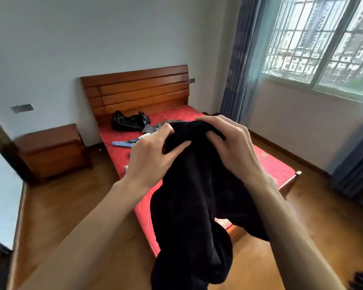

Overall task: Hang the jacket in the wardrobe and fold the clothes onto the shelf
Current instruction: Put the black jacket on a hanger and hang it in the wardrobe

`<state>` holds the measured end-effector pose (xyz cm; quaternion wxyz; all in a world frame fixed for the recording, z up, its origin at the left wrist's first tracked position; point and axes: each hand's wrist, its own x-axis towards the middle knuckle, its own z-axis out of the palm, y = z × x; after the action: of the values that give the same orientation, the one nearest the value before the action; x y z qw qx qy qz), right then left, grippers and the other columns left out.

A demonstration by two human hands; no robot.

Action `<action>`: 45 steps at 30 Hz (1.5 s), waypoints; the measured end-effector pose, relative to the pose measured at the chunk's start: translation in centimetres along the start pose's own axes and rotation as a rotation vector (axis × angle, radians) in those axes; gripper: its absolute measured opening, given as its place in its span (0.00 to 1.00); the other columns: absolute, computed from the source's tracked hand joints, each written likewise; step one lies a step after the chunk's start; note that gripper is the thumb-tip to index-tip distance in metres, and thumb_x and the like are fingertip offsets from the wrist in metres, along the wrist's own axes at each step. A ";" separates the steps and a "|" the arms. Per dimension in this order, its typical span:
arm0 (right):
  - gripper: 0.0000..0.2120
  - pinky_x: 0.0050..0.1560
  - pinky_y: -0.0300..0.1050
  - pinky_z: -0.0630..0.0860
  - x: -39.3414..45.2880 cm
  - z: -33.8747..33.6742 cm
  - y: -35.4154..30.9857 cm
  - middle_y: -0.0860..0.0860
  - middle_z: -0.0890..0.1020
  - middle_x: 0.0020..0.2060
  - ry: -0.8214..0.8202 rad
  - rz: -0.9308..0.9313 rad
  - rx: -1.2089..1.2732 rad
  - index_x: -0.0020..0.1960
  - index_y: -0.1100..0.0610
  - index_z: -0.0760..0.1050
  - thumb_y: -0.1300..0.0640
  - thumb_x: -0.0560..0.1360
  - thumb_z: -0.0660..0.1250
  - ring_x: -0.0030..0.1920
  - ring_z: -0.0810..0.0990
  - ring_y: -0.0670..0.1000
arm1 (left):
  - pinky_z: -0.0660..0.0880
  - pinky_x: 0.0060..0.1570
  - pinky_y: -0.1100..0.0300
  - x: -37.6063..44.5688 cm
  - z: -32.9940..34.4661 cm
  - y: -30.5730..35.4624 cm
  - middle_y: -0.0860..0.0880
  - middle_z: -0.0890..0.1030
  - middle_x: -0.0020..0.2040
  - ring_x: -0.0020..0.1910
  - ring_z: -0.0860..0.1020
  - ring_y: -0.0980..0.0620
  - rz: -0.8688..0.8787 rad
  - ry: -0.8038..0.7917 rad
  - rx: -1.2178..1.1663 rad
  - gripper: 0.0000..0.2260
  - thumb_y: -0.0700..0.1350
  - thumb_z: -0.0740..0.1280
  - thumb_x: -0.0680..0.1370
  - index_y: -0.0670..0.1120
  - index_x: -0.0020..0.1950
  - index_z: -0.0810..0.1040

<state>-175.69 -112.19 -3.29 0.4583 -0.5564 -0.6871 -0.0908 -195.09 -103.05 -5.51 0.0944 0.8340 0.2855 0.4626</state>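
Behind the hands a bedroom is seen: a bed (266, 164) with a red mattress and a slatted wooden headboard (138, 88) stands against a pale wall, a wooden nightstand (52, 151) is set just beside it on the left, and a barred window (327, 42) with blue-grey curtains (237, 65) fills the upper right. On the mattress near the headboard a shiny black bag (128, 121) is laid, with a grey garment (153, 127) beside it and some light blue items (122, 144) nearer the mattress's left edge — what these are cannot be told.

Both bare forearms are stretched forward from the lower corners and raised above the foot of the bed. A black garment (189, 201) is held up between them; its top edge is bunched at hand height and the rest hangs down in loose folds to the bottom of the view. The left hand (151, 155) is turned back-of-hand to the camera, its fingers curled into the fabric and the thumb pressed across the front of it. The right hand (228, 143) is arched over the top of the bunch — its fingertips are dug into the cloth, the knuckles raised. The two hands are close together, apart by a fold of fabric.
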 end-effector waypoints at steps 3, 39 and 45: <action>0.15 0.63 0.50 0.78 4.0 3.0 -2.2 0.48 0.84 0.59 -0.060 -0.079 0.072 0.66 0.58 0.80 0.66 0.82 0.65 0.61 0.82 0.47 | 0.77 0.44 0.56 -0.1 -1.7 -3.1 0.55 0.79 0.44 0.44 0.80 0.55 -0.117 -0.101 -0.271 0.08 0.52 0.68 0.83 0.49 0.51 0.72; 0.16 0.60 0.48 0.80 27.4 37.7 -6.7 0.45 0.85 0.56 -0.571 0.106 0.570 0.69 0.46 0.75 0.47 0.83 0.68 0.58 0.84 0.45 | 0.81 0.40 0.60 12.3 -18.3 -36.0 0.44 0.86 0.42 0.40 0.85 0.51 -0.440 0.069 -0.441 0.09 0.47 0.77 0.77 0.41 0.47 0.84; 0.08 0.46 0.43 0.76 31.3 45.1 -5.8 0.47 0.81 0.41 -0.530 0.060 0.749 0.53 0.57 0.79 0.52 0.83 0.68 0.44 0.78 0.42 | 0.80 0.42 0.62 14.3 -19.9 -42.0 0.48 0.86 0.42 0.42 0.85 0.53 -0.585 0.035 -0.429 0.13 0.52 0.78 0.74 0.43 0.46 0.82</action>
<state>-203.22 -64.36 -3.61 0.4389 -0.3762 -0.7496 0.3224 -222.04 -62.69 -1.95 0.3908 0.6702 0.4101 0.4795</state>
